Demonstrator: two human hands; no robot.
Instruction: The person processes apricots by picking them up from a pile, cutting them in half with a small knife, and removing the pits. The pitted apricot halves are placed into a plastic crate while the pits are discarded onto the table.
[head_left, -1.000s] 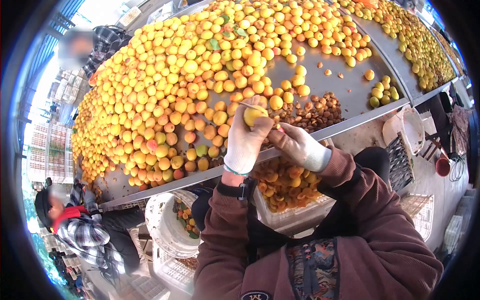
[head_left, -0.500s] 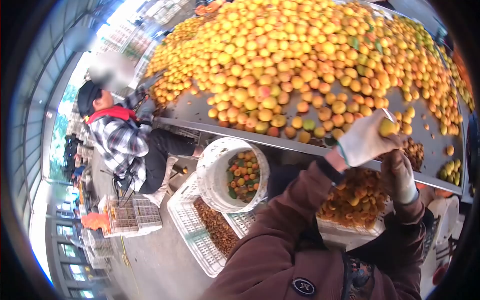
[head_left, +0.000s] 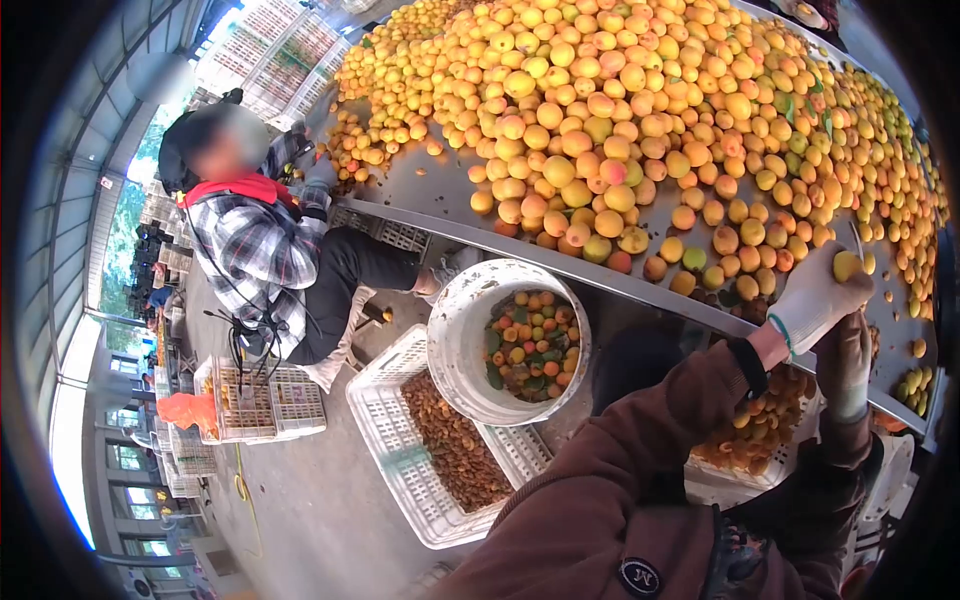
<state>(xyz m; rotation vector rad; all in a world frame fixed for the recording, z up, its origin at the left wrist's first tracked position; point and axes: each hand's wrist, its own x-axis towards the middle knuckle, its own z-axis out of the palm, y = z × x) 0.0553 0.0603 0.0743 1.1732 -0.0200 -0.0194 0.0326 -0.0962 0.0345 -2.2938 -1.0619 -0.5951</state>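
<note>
My left hand (head_left: pixel 818 300), in a white glove, is closed around a yellow apricot (head_left: pixel 847 266) above the table's near right part. Just below and touching it is my right hand (head_left: pixel 848 365), its glove stained brown. The right fingers are bunched together, and whatever they hold is hidden. Beneath my forearms stands a crate of apricot halves (head_left: pixel 757 430), partly covered by my sleeves. A large heap of whole apricots (head_left: pixel 600 110) covers much of the metal table (head_left: pixel 450 217) in front of me.
A white bucket (head_left: pixel 460 335) holding apricots and leaves stands left of me, against a white crate (head_left: pixel 385 420) of brown pits. Farther left a person in a plaid shirt (head_left: pixel 260 240) sits at the table. Stacked crates (head_left: pixel 270 405) stand behind them. Greenish fruit (head_left: pixel 912 390) lies at the table's right corner.
The view has shifted, so the table and bucket appear farther right. My left hand still grips the apricot. My right hand is now tucked closer under the left.
</note>
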